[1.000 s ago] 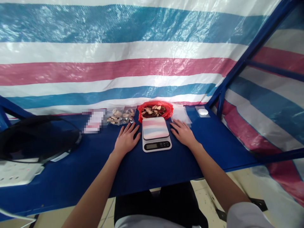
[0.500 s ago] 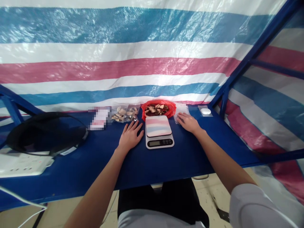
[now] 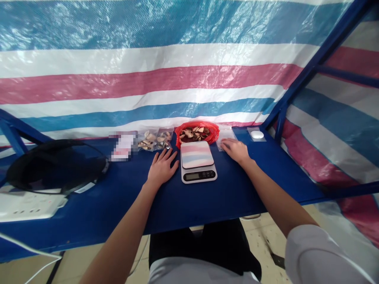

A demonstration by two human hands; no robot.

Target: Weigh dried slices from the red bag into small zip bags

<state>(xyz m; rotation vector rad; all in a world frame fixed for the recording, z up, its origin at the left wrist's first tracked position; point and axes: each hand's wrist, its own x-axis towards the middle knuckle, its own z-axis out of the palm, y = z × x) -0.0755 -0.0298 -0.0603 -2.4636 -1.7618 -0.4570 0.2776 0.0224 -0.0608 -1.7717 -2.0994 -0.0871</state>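
Observation:
My left hand (image 3: pixel 161 167) lies flat on the blue table (image 3: pixel 204 205), fingers spread, left of a white kitchen scale (image 3: pixel 197 159). Just beyond its fingertips are two clear bags (image 3: pixel 148 139) of pale and dark dried slices. On the scale's other side, my right hand (image 3: pixel 235 150) rests palm down with its fingertips over a clear plastic bag (image 3: pixel 225 136); the fingers are stretched out and grip nothing. Behind the scale sits an open red plastic bag (image 3: pixel 213 135) full of brown and cream dried slices. The scale's plate bears nothing, and its display looks blank.
At the left are a black ring-shaped headband (image 3: pixel 59 148) and a white power strip (image 3: pixel 28 207) with a cable. A blurred paper (image 3: pixel 123 146) lies near the small bags. A white oval case (image 3: pixel 257 134) sits back right. Striped sheeting (image 3: pixel 148 83) walls the back.
The camera view has shifted slightly. Both hands stay in place on the table, and the things around them have not moved.

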